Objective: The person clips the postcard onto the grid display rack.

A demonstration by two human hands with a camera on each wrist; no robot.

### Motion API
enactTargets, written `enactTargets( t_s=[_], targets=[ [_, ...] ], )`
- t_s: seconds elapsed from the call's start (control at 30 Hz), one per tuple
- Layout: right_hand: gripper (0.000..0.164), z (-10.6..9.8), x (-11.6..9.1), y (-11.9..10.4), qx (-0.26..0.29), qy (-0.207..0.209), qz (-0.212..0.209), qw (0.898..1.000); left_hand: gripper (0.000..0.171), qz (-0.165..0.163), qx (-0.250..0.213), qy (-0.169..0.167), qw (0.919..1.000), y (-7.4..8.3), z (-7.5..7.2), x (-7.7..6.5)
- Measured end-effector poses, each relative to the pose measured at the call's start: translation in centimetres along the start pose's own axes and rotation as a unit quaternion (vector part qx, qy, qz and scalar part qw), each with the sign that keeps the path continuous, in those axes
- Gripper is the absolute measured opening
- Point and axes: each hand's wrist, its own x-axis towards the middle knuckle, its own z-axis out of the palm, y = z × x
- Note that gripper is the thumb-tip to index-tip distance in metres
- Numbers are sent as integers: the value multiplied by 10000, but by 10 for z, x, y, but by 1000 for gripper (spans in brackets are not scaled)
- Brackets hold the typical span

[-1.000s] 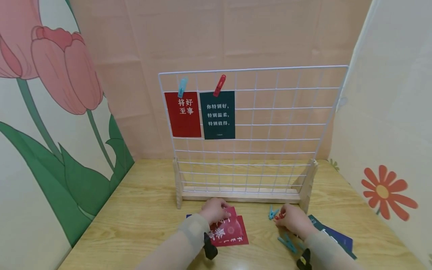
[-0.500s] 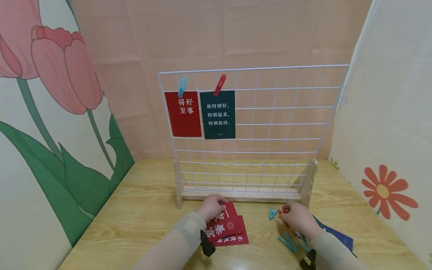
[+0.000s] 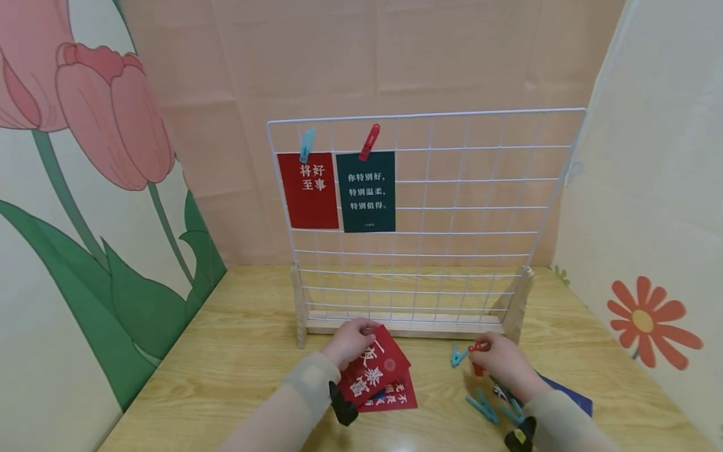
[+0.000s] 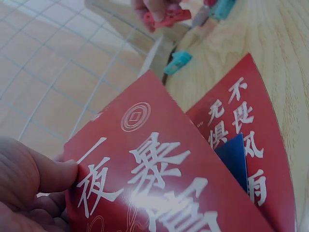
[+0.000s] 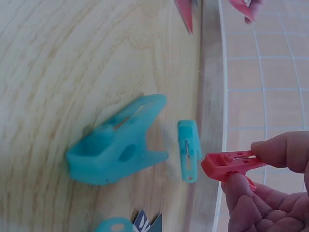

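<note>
A thin red rectangular card with white characters [image 4: 145,159] is pinched at one edge by the fingers of the left hand [image 3: 348,345], above the wood-grain worktop [image 3: 243,314]; probably light and easily creased, it is best held by its margins. A red plastic clothespin [image 5: 224,165] is pinched by the right hand [image 3: 504,363].

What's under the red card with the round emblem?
Below the red card, a blue corner, perhaps another card's, overlaps a second red card bearing white characters. Their remaining parts are covered, so I can't tell what else lies there.
</note>
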Motion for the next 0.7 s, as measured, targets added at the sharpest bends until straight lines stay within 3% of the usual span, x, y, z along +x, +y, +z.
enactTargets(
  t_s=[0.37,0.7],
  targets=[
    [47,-2,-6,-9,646,35,-144,9978,30,166,-929,278,9951,3,4,-2],
    [43,0,-5,-10,904,160,-341,9952,37,156,-1051,474,9932,0,9,-2]
  ],
)
